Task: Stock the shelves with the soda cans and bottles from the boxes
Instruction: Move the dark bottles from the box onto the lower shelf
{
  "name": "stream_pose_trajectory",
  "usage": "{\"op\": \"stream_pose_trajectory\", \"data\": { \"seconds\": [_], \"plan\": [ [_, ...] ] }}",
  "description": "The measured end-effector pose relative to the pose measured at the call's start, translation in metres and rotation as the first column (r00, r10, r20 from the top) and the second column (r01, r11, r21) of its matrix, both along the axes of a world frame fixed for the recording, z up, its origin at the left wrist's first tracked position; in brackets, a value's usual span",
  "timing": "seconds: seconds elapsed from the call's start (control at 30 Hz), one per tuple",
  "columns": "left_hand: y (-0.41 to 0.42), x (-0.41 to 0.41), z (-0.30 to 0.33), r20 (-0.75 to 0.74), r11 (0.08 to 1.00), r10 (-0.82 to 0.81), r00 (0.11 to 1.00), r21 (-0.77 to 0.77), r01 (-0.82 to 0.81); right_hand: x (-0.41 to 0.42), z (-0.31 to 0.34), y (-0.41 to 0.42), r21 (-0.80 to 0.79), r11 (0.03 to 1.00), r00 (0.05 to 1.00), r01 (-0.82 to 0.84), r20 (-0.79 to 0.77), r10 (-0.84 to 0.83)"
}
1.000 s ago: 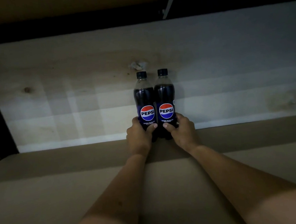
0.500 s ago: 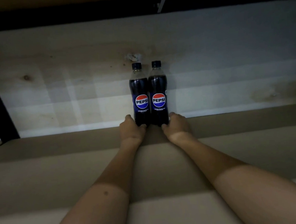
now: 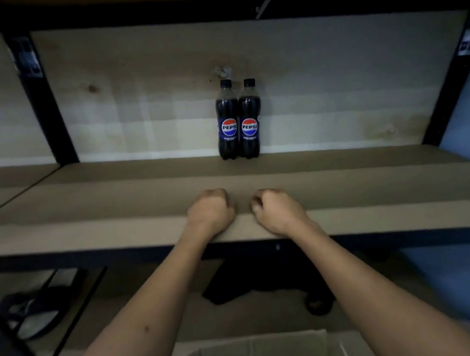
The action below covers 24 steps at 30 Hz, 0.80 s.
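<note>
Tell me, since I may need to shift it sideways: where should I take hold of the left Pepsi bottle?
Grip the left Pepsi bottle around its label band, coming from the front and its free left side. It stands upright against the back panel, with the right Pepsi bottle close against its other side.

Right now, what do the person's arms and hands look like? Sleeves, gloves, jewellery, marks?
Both forearms are bare up to the bottom edge of the picture: no sleeves in view. The left hand and right hand have no gloves, and no watch or bracelet shows at either wrist. Rings cannot be ruled out, since the fingers are tucked under. The left forearm has one small dark spot.
</note>
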<state>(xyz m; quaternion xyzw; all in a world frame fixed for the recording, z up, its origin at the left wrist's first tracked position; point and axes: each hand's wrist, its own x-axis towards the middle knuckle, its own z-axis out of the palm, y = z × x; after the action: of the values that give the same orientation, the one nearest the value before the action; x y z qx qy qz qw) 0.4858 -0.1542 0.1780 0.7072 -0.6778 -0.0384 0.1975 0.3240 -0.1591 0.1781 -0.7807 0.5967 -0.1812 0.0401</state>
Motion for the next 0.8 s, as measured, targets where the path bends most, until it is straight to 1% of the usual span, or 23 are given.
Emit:
{"op": "stream_pose_trajectory", "data": {
  "seconds": [0.07,0.1,0.17,0.23,0.27,0.33,0.4,0.43,0.5,0.57,0.6,0.63,0.7,0.8],
  "plan": [
    [0.034,-0.002,-0.002,0.019,1.000,0.006,1.000,-0.027,-0.006,-0.003,-0.005,0.034,-0.067,0.998,1.000,0.014,0.009,-0.014],
    [0.052,-0.003,-0.004,0.021,0.998,0.003,1.000,-0.060,-0.002,-0.004,-0.009,0.052,-0.133,0.991,1.000,0.013,0.030,-0.009],
    [0.087,-0.004,-0.013,0.031,0.979,-0.045,0.999,-0.196,0.050,-0.009,-0.023,0.081,-0.273,0.962,0.993,-0.023,0.107,0.054],
    [0.114,-0.002,-0.029,0.040,0.936,-0.116,0.992,-0.329,0.123,-0.015,-0.044,0.107,-0.347,0.936,0.978,-0.067,0.160,0.130],
    [0.126,-0.001,-0.039,0.060,0.917,-0.143,0.988,-0.366,0.155,-0.018,-0.056,0.119,-0.365,0.927,0.971,-0.085,0.179,0.159],
    [0.145,0.002,-0.061,0.070,0.905,-0.181,0.981,-0.379,0.194,-0.021,-0.079,0.140,-0.370,0.923,0.945,-0.106,0.253,0.209],
    [0.161,0.004,-0.086,0.021,0.893,-0.211,0.977,-0.403,0.202,-0.022,-0.108,0.158,-0.326,0.938,0.925,-0.118,0.307,0.223],
    [0.169,0.004,-0.100,0.000,0.895,-0.218,0.976,-0.400,0.200,-0.023,-0.123,0.166,-0.269,0.955,0.921,-0.122,0.328,0.209],
    [0.184,0.005,-0.132,-0.068,0.932,-0.215,0.974,-0.311,0.184,-0.028,-0.152,0.179,-0.101,0.987,0.919,-0.125,0.362,0.154],
    [0.200,0.009,-0.161,-0.152,0.983,-0.162,0.975,-0.113,0.145,-0.035,-0.176,0.189,0.090,0.990,0.938,-0.107,0.338,0.071],
    [0.206,0.012,-0.174,-0.174,0.993,-0.117,0.978,0.004,0.120,-0.039,-0.185,0.192,0.180,0.980,0.952,-0.082,0.306,0.023],
    [0.211,0.014,-0.187,-0.178,0.988,-0.072,0.981,0.120,0.094,-0.042,-0.194,0.194,0.257,0.965,0.961,-0.051,0.274,-0.022],
    [0.218,0.016,-0.207,-0.162,0.947,-0.014,0.987,0.316,0.065,-0.047,-0.211,0.194,0.360,0.933,0.969,-0.005,0.231,-0.084],
    [0.222,0.022,-0.234,-0.133,0.860,0.056,0.989,0.509,0.020,-0.054,-0.242,0.191,0.475,0.879,0.968,0.036,0.201,-0.149]
  ]
}}
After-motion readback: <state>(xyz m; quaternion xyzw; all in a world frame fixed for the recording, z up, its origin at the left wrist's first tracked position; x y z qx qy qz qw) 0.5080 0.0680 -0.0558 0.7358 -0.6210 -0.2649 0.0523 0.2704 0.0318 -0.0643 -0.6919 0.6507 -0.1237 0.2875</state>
